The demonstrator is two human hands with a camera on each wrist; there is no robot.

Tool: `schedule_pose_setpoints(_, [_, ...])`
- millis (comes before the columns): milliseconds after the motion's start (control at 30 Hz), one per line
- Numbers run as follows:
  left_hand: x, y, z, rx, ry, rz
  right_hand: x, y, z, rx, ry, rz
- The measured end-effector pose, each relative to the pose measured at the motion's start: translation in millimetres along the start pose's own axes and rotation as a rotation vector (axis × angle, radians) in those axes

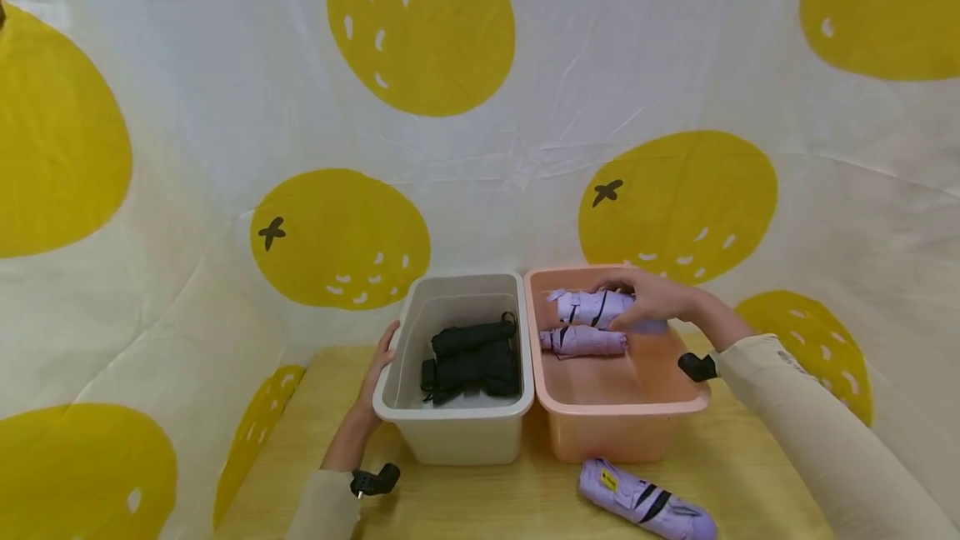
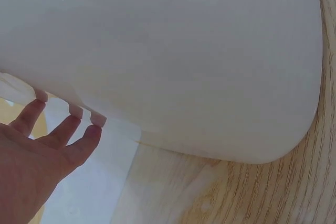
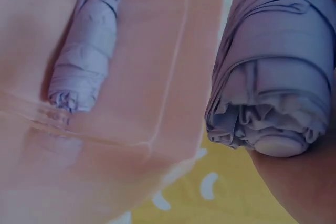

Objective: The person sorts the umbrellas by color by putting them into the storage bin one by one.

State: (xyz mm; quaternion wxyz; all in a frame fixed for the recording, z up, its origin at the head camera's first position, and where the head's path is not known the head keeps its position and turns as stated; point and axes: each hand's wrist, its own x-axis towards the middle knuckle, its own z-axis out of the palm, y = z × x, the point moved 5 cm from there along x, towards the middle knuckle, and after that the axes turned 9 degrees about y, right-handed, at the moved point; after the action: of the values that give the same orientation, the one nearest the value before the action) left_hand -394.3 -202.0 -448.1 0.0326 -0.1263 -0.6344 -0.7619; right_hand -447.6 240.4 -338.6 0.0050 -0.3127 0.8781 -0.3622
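Observation:
In the head view my right hand [image 1: 652,298] grips a lilac folded umbrella [image 1: 588,307] over the peach bin [image 1: 615,394]. Up close in the right wrist view, that held umbrella [image 3: 278,77] shows its gathered end and round cap. A second lilac umbrella [image 1: 588,342] lies inside the peach bin, just below the held one. My left hand [image 1: 380,365] touches the left side of the white bin [image 1: 453,412]. Its fingertips rest against the bin's edge in the left wrist view; the thumb is hidden there. Several black folded umbrellas [image 1: 472,365] lie in the white bin.
Another lilac umbrella [image 1: 645,502], with a yellow tag and black straps, lies on the wooden table [image 1: 465,498] in front of the peach bin. The bins stand side by side. A white cloth [image 1: 525,173] printed with yellow fruit hangs behind and at the sides.

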Motion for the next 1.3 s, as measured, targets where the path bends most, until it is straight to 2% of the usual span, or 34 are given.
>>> schedule_pose_setpoints(267, [2.2,1.0,-0.9,0.012,0.015,0.014,15.7,8.3,14.3,-0.062,-0.019,-0.021])
schedule_pose_setpoints(533, [-1.8,1.5,1.0,0.012,0.012,-0.008,22.7,19.4,35.3,-0.088,-0.109,0.036])
schedule_pose_setpoints(733, [2.2,-0.8,-0.3,0.002,0.019,0.0,27.3,27.7,43.7,-0.125,-0.1,0.101])
schedule_pose_setpoints(933, [-2.7,-10.4,-1.2,-0.005,0.003,-0.014,28.2,43.5,56.9,-0.161,-0.104,0.077])
schedule_pose_setpoints(1133, [-10.1,1.3,3.8,-0.02,-0.014,-0.026,32.4,56.6,68.5,-0.122,-0.15,0.106])
schedule_pose_setpoints(1233, [-9.4,7.8,8.7,-0.05,-0.022,-0.036,32.9,58.2,66.5,-0.092,-0.19,0.081])
schedule_pose_setpoints(1267, [-9.0,9.5,9.9,-0.059,-0.023,-0.038,37.6,68.1,66.3,-0.052,-0.206,0.04])
schedule_pose_setpoints(1300, [-8.5,11.2,10.9,-0.066,-0.021,-0.038,39.0,68.6,65.5,-0.043,-0.212,0.024])
